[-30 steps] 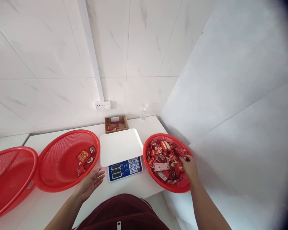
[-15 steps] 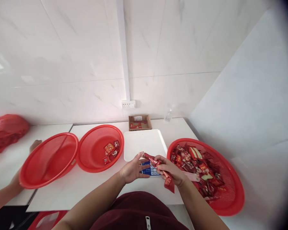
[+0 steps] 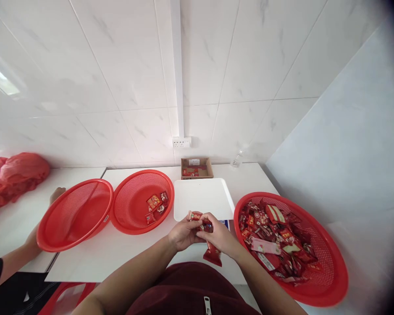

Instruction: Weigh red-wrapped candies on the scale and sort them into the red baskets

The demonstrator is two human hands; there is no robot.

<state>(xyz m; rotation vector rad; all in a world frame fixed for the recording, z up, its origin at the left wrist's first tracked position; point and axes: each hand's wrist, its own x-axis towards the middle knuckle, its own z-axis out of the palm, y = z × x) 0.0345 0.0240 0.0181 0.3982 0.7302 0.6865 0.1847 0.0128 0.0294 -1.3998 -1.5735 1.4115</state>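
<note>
Red shiny snack packets [image 3: 212, 254] are between my two hands, in front of my body; how many is hard to tell. My left hand [image 3: 183, 235] is closed around them from the left, with one end showing above the thumb. From the right, my right hand [image 3: 220, 238] pinches them, and a packet end hangs below its fingers. Just beyond the hands lies a scale with a white tray [image 3: 202, 197] and a blue keypad [image 3: 223, 224], mostly hidden by my hands. At right, a red basket [image 3: 335, 271] holds many red packets.
A second red basket [image 3: 128, 205] has several packets inside. Left of it, another person's arm [image 3: 22, 251] reaches around a tilted red basket [image 3: 75, 214]. By the wall are a cardboard box [image 3: 197, 168], a clear bottle [image 3: 237, 159] and red plastic bags [image 3: 22, 173].
My left hand, spread beside the packets before, has closed on them. My hands have come together. The view has shifted slightly, so the baskets appear displaced.
</note>
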